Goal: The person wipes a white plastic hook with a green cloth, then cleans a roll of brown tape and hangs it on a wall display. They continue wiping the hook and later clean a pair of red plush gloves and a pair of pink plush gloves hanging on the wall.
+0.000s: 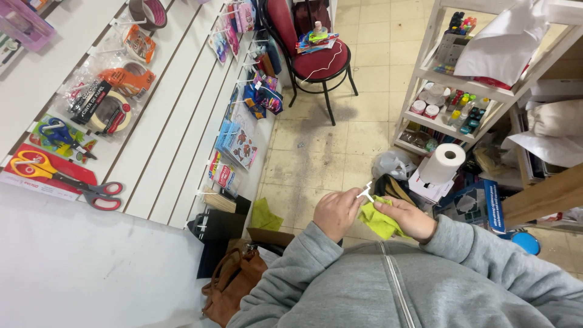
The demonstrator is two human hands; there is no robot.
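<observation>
Directly below the head camera, over the grey sweatshirt [388, 285], both hands meet at chest height. The left hand [336, 212] pinches a small white plastic hook [365, 192] between thumb and fingertips, fingers pressed together round its lower end. The right hand [408, 217] grips a yellow-green cloth [378, 220], fingers curled shut on the fabric, which is bunched against the hook; thumb placement under the cloth cannot be told.

Judgement on the wiping in hand: the hook is thin and pronged, so a firm pinch near its base and short strokes of the cloth along each prong would serve best; a loose pinch risks the piece slipping to the tiled floor [328, 158].

Edges and room: a white slatted display wall [176, 140] runs close on the left, with pegs carrying packaged scissors [61, 176], tape rolls [112, 112] and hanging packets that jut outward. A brown bag [234, 285] sits near the left elbow. On the right stand a paper towel roll [443, 163] and a white shelf unit [437, 73], both near. Open floor lies ahead toward the red chair [316, 58], well apart from the hands.
</observation>
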